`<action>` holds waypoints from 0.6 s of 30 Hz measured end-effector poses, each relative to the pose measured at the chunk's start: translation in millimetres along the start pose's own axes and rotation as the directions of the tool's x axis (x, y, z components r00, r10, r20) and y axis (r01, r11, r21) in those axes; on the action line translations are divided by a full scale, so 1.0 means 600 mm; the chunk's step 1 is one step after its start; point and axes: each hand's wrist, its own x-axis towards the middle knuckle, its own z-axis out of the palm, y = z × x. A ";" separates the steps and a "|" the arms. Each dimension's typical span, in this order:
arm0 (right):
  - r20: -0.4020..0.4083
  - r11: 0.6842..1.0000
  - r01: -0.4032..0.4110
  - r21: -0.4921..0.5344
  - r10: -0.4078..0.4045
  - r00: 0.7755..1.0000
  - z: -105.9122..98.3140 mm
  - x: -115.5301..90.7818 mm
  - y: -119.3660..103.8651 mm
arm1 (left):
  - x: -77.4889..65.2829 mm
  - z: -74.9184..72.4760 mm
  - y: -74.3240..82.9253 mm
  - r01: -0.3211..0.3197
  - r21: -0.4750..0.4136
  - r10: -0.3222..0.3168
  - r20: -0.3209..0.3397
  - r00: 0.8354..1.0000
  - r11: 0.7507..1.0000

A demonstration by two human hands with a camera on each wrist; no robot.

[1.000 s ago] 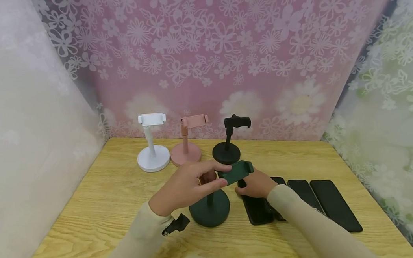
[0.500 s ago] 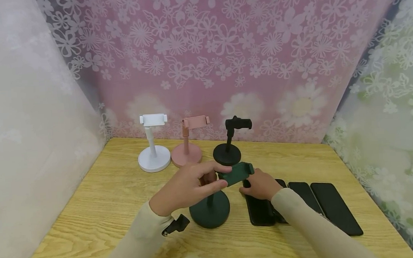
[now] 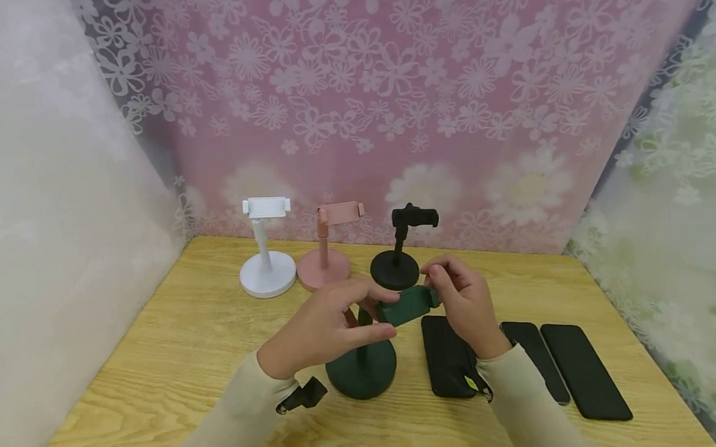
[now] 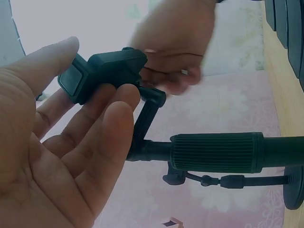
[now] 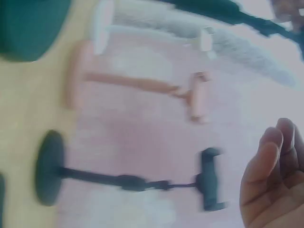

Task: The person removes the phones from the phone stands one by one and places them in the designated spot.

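A dark green phone stand (image 3: 362, 372) stands upright on the table in front of me. My left hand (image 3: 333, 324) grips the left end of its phone clamp (image 3: 407, 306), thumb and fingers on either side. In the left wrist view, the stand's ribbed stem (image 4: 216, 152) runs from the tilted clamp to the base. My right hand (image 3: 466, 306) is raised at the clamp's right end in the head view. Its fingers (image 5: 261, 161) are loosely bent with nothing between them in the right wrist view.
Behind stand a white phone stand (image 3: 267, 273), a pink phone stand (image 3: 324, 270) and a black phone stand (image 3: 394, 269) in a row. Several black phones lie at the right, including a phone (image 3: 446, 361) partly under my right wrist and a far-right phone (image 3: 586, 370).
My right hand has risen from beside the phones to the clamp's right end, turning as it came up. My left hand keeps its grip on the clamp.
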 end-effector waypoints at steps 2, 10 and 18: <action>-0.022 0.999 0.047 0.015 -0.047 0.999 0.002 0.004 -0.019 | 0.000 0.000 0.000 -0.012 0.005 0.012 -0.003 1.000 1.000; 0.131 0.993 0.054 -0.109 -0.040 0.991 -0.006 -0.008 -0.052 | 0.000 0.000 -0.005 -0.055 0.008 0.055 0.015 0.998 0.998; 0.277 0.989 -0.050 -0.139 0.087 0.957 -0.014 -0.002 -0.067 | -0.006 -0.019 -0.011 -0.061 0.009 0.061 0.003 0.998 0.998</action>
